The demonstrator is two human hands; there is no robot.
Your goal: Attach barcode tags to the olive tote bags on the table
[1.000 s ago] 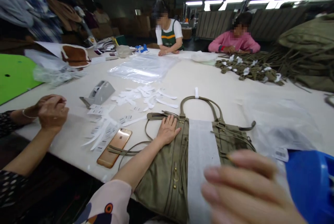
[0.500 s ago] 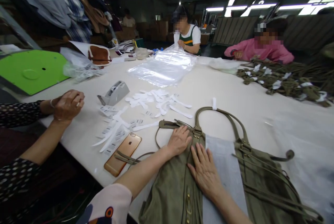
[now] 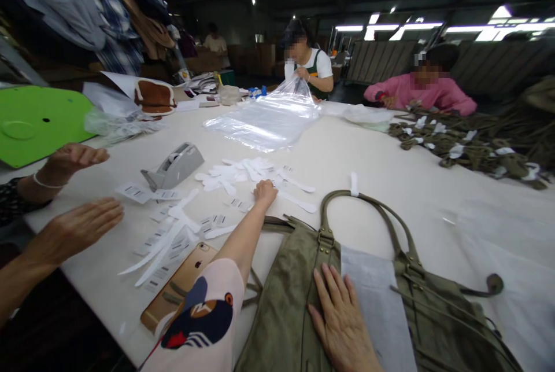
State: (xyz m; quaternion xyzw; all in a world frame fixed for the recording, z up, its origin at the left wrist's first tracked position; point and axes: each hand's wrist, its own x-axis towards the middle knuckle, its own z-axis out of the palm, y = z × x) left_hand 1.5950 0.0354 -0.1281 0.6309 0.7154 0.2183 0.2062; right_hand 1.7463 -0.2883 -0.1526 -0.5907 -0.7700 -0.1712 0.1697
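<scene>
An olive-green handbag [image 3: 286, 302] lies on the white table [image 3: 390, 175] in front of me, with a white paper sheet [image 3: 377, 302] across its middle. My right hand [image 3: 342, 320] rests flat on the bag beside that sheet, fingers spread. My left hand [image 3: 265, 191] is stretched forward over the bag's top edge. Its fingers are curled down into a pile of white label strips [image 3: 243, 170]. I cannot make out what they pinch. The bag's handle [image 3: 368, 201] arches away from me with a white tag on it.
A gold phone [image 3: 173, 294] lies by my left elbow, and a grey tape dispenser [image 3: 176, 165] is beyond the barcode labels [image 3: 169, 233]. Another person's hands [image 3: 78, 221] hover at the left edge. Two people work across the table with clear plastic bags [image 3: 269, 120] and olive straps [image 3: 468, 143].
My left hand has left the bag and reached forward to the white strips. My right hand slid slightly toward me on the bag. The neighbour's hands have opened and spread apart.
</scene>
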